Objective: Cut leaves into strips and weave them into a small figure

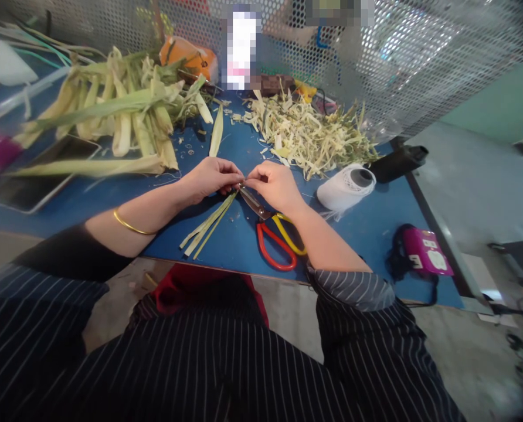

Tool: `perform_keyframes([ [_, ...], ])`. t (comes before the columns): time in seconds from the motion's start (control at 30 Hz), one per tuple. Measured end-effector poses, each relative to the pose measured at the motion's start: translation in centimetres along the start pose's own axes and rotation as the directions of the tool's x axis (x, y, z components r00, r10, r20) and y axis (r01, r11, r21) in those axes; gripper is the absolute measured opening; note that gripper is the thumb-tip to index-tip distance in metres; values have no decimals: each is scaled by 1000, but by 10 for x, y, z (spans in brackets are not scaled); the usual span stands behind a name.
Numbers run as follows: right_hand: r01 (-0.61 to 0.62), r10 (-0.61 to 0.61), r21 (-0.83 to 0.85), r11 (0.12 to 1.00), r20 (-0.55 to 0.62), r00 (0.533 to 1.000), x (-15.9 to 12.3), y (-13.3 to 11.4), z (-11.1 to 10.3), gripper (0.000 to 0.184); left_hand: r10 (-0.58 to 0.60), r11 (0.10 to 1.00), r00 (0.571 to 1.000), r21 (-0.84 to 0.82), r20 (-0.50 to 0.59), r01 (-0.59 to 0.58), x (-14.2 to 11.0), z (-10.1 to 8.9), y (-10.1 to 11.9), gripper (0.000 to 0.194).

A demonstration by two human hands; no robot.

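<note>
My left hand (213,176) is closed in a pinch at the upper end of several narrow green corn husk strips (209,225), which fan out toward the table's front edge. Opposite it, my right hand (274,183) pinches thumb and finger together, almost touching the left fingertips; what lies between them is too small to make out. Beneath the hands rest scissors (279,266) with one red and one yellow handle, blades pointing toward the fingertips. A long pale husk leaf (216,132) extends away behind my left hand.
Corn husks (121,111) are heaped at the left, near a dark flat panel (46,176). Shredded husk (309,132) lies at the back right, before a mesh partition (353,70). To the right are a white thread cone (340,190), a black cylinder (400,164) and a purple-labelled item (428,252).
</note>
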State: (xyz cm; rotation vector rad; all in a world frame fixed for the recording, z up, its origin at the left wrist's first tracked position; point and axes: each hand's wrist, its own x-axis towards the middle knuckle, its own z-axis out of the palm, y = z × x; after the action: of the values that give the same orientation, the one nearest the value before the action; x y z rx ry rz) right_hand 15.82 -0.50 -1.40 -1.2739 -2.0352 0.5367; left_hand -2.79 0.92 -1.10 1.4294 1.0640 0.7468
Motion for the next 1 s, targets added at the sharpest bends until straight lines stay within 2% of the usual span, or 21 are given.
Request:
perform_keyframes([
  [0.2, -12, 13, 63, 998, -11, 1000, 0, -2, -1, 12, -21, 999, 999, -51, -35, 19, 1, -2, -1, 18],
  [0.33, 15, -21, 83, 996, 70, 997, -1, -4, -2, 14, -43, 998, 996, -57, -82, 38, 1, -2, 0, 18],
  [0.47, 34, -48, 86, 996, 164, 985, -1, -4, -3, 13, -8, 999, 998, -42, -64, 6, 1, -4, -1, 18],
  [0.77, -30, 9, 79, 996, 250, 968, 1, -1, -6, 13, 49, 998, 997, 40, -67, -46, -2, -7, 4, 18],
  [0.83, -53, 33, 83, 995, 223, 974, 1, -1, -6, 11, 46, 998, 996, 48, -72, -42, -2, -7, 5, 18],
  [0.9, -89, 75, 131, 987, 109, 991, 1, -1, -3, 7, 49, 997, 996, 55, -74, -45, -2, -7, 5, 18],
  [0.97, -111, 114, 241, 964, 3, 993, 2, -1, 0, 18, 65, 996, 996, 62, -63, -61, -2, -8, 4, 18],
  [1.0, -115, 124, 302, 946, -11, 992, 2, -1, 2, 23, 75, 995, 996, 68, -52, -71, -2, -8, 3, 18],
])
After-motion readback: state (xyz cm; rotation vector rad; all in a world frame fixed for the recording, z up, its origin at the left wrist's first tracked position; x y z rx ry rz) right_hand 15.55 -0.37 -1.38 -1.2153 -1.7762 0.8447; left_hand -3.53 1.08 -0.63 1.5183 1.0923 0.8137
